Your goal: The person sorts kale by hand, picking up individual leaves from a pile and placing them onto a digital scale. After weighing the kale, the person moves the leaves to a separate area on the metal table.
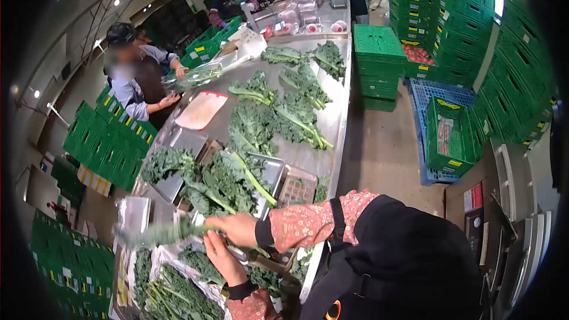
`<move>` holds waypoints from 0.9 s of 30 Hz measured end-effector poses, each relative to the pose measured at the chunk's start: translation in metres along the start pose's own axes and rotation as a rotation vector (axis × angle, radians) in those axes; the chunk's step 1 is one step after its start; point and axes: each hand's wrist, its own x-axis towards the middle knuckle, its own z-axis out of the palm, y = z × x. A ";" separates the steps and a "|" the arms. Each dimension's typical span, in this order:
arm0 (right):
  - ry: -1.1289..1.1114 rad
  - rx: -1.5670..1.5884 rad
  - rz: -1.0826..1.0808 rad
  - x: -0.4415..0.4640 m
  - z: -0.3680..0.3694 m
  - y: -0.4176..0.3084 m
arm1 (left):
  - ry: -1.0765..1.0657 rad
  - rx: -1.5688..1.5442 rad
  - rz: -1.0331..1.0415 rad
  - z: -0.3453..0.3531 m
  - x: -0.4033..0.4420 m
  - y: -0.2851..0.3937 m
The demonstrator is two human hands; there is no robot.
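A bunch of kale (160, 234), smeared by motion, points leftward over the near end of the table; a clear wrapping seems to surround it. My right hand (237, 229) is closed around its stem end. Just below, my left hand (226, 259) has its fingers stretched out, with the fingertips close to the stems; whether they touch is unclear. Beneath my hands lies more kale (178, 293) on crumpled plastic. Past my right hand, loose kale leaves (219, 184) are heaped over metal trays and a brown basket (297, 188).
Kale leaves (252, 127) lie spread along the metal table (240, 74). Across it, a co-worker (139, 71) handles a wrapped bunch (201, 75) beside a pinkish board (202, 110). Green crates (379, 62) stand stacked at right, some near a blue pallet (422, 98). Other people work farther back.
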 end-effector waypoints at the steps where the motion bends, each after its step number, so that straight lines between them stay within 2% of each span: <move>1: -0.223 0.005 0.105 -0.008 -0.012 -0.029 | 0.056 -0.050 0.039 -0.003 -0.006 0.001; 3: -0.207 0.136 -0.030 -0.027 0.012 -0.036 | 0.156 -0.107 0.058 -0.017 -0.017 0.003; 4: -0.177 0.184 -0.093 -0.035 0.023 -0.041 | 0.133 -0.131 0.075 -0.029 -0.023 0.005; 6: -0.408 0.271 -0.026 -0.040 -0.005 -0.061 | 0.210 -0.242 0.074 -0.061 -0.029 0.003; 7: -0.329 0.186 -0.003 -0.051 0.017 -0.047 | 0.245 -0.273 0.082 -0.078 -0.033 0.002; 8: -0.381 0.137 0.053 -0.051 0.000 -0.051 | 0.280 -0.302 0.092 -0.098 -0.037 0.003; 9: -0.281 0.049 -0.017 -0.055 0.011 -0.033 | 0.303 -0.267 0.091 -0.122 -0.041 0.006; 10: -0.298 0.066 0.124 -0.057 0.000 -0.031 | 0.319 -0.240 0.096 -0.144 -0.046 0.008; 11: -0.112 0.168 0.084 -0.068 0.004 -0.005 | 0.402 -0.181 0.079 -0.158 -0.052 0.015; 12: -0.100 0.136 0.178 -0.072 -0.019 -0.005 | 0.475 -0.125 0.063 -0.170 -0.058 0.023; 13: -0.003 0.240 0.205 -0.079 -0.026 0.009 | 0.564 -0.050 0.043 -0.186 -0.061 0.023; 14: 0.035 0.136 0.157 -0.084 -0.039 0.023 | 0.639 0.022 0.023 -0.204 -0.062 0.022; 16: 0.080 0.119 0.263 -0.101 -0.058 0.052 | 0.734 0.167 0.009 -0.242 -0.063 0.003; 18: 0.119 0.162 0.417 -0.116 -0.076 0.066 | 0.805 0.351 -0.052 -0.273 -0.068 -0.012; 21: 0.134 0.238 0.520 -0.126 -0.089 0.075 | 0.706 0.575 -0.170 -0.300 -0.077 -0.025; 22: 0.159 0.177 0.504 -0.128 -0.087 0.081 | 0.791 0.927 -0.162 -0.348 -0.074 -0.064; 24: 0.189 0.114 0.488 -0.125 -0.088 0.085 | 0.821 1.331 -0.224 -0.324 -0.084 -0.054; 25: 0.191 0.014 0.410 -0.120 -0.086 0.083 | 0.796 1.352 -0.084 -0.317 -0.088 -0.055; 26: 0.190 -0.086 0.328 -0.115 -0.083 0.081 | 0.795 1.350 -0.084 -0.305 -0.090 -0.053; 27: 0.211 -0.062 0.322 -0.109 -0.080 0.078 | 0.719 1.383 0.032 -0.289 -0.091 -0.044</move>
